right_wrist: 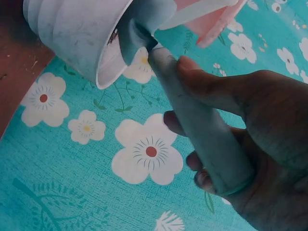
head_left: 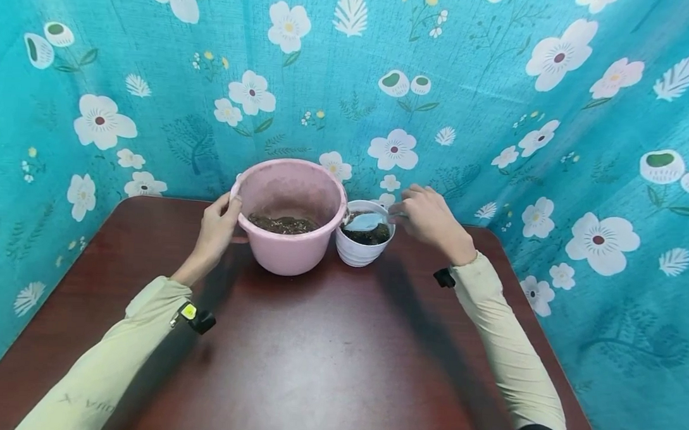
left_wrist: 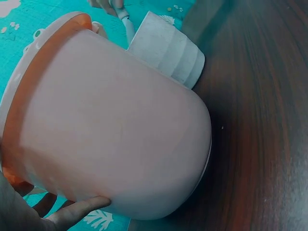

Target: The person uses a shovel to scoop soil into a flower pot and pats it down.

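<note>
A pink bucket [head_left: 290, 254] with dark soil [head_left: 283, 225] in its bottom stands near the back of the table. My left hand [head_left: 217, 228] grips its rim on the left side, and in the left wrist view a finger [left_wrist: 84, 210] lies along the outer wall. Right beside the bucket is a small white ribbed pot [head_left: 358, 253], partly filled with soil [head_left: 372, 235]. The right hand [head_left: 427, 218] holds a light blue trowel by its handle [right_wrist: 197, 120]. Over the pot's mouth, the trowel's blade [head_left: 364, 222] overlaps the soil in the head view.
The brown table [head_left: 294, 352] reaches back to a turquoise flowered cloth [head_left: 326, 88] hanging close behind the bucket and pot. More of this cloth hangs along both sides. The table's right edge [head_left: 545, 336] runs past the right forearm.
</note>
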The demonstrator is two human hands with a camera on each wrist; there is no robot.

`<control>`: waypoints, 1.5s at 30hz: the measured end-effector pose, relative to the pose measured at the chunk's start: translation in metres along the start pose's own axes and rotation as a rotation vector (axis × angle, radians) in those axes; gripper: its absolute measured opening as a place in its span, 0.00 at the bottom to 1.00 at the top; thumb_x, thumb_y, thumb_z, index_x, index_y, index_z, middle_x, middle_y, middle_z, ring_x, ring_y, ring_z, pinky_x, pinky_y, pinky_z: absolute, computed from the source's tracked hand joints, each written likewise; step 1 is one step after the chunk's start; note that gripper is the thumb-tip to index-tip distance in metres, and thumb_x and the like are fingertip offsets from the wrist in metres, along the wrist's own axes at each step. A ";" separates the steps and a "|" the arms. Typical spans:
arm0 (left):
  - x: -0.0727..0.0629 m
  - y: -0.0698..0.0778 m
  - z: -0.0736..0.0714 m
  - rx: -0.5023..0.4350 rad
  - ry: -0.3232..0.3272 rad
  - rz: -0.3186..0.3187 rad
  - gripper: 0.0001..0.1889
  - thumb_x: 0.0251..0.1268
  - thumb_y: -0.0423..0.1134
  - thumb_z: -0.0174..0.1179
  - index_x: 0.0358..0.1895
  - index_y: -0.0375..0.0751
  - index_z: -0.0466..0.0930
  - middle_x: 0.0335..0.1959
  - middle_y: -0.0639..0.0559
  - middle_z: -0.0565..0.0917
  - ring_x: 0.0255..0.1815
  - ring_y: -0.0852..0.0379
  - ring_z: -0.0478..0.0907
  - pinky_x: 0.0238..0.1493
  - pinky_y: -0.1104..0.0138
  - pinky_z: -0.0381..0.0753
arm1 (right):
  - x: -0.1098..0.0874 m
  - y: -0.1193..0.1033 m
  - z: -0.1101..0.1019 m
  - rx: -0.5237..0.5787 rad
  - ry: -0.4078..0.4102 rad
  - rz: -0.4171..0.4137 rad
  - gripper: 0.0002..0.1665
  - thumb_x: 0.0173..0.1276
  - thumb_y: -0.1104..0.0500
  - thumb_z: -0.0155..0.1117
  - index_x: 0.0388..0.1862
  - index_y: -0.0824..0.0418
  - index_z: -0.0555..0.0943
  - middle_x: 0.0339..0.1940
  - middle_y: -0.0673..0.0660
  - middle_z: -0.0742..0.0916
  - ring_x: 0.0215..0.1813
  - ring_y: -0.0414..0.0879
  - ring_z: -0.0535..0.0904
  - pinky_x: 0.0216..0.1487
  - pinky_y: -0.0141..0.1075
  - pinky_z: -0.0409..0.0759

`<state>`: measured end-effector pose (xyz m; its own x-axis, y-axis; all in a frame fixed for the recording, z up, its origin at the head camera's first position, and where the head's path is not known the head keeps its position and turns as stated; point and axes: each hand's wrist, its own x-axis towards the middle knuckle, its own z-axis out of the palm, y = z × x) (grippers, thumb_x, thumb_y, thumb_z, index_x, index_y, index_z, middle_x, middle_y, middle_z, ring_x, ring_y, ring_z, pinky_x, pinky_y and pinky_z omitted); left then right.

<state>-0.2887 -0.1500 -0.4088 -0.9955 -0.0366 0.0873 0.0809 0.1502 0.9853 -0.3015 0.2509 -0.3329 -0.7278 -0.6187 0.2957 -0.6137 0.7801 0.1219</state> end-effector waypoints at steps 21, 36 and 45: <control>0.005 0.002 0.005 -0.014 -0.021 0.011 0.31 0.82 0.51 0.45 0.81 0.41 0.64 0.66 0.30 0.73 0.41 0.67 0.78 0.39 0.52 0.94 | -0.007 0.011 0.007 0.040 -0.001 0.077 0.09 0.67 0.60 0.77 0.45 0.58 0.93 0.28 0.56 0.81 0.37 0.56 0.75 0.36 0.49 0.77; 0.001 0.001 -0.001 -0.011 -0.016 0.004 0.31 0.82 0.51 0.44 0.81 0.40 0.63 0.68 0.30 0.73 0.41 0.68 0.79 0.35 0.60 0.94 | -0.023 0.022 -0.010 0.018 -0.014 0.052 0.09 0.67 0.59 0.77 0.44 0.60 0.93 0.27 0.56 0.82 0.35 0.55 0.76 0.34 0.47 0.80; 0.002 -0.001 -0.002 -0.005 -0.014 -0.004 0.32 0.83 0.52 0.43 0.82 0.41 0.62 0.69 0.29 0.72 0.48 0.58 0.80 0.38 0.56 0.94 | -0.029 0.026 -0.007 0.048 -0.033 0.061 0.09 0.68 0.59 0.76 0.45 0.60 0.93 0.31 0.57 0.84 0.38 0.56 0.77 0.37 0.48 0.79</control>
<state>-0.2903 -0.1520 -0.4092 -0.9964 -0.0234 0.0817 0.0774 0.1452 0.9864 -0.2942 0.2899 -0.3317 -0.7737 -0.5732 0.2698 -0.5809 0.8118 0.0589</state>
